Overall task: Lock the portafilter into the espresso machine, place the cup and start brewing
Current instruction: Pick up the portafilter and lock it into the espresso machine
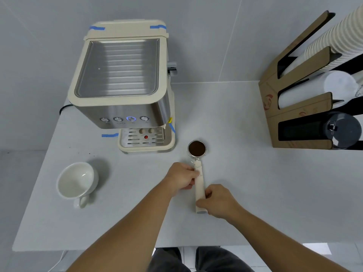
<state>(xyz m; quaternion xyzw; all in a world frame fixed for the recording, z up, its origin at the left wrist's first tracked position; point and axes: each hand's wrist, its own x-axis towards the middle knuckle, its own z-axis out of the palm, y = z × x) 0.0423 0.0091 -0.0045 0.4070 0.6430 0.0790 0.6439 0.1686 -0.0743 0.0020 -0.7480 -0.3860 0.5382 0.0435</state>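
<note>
Grey tabletop (235, 118); portafilter (198, 167) flat on it w/ grounds in basket, just right of espresso machine (121, 75); left hand (181, 176) curled on upper handle; right hand (218, 201) closed round lower handle; cup (76, 180) tipped, front-left; cup rack (298, 99) far right.

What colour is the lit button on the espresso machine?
Blue: a glowing ring around the lit button, third from left on the espresso machine, head view.
</note>
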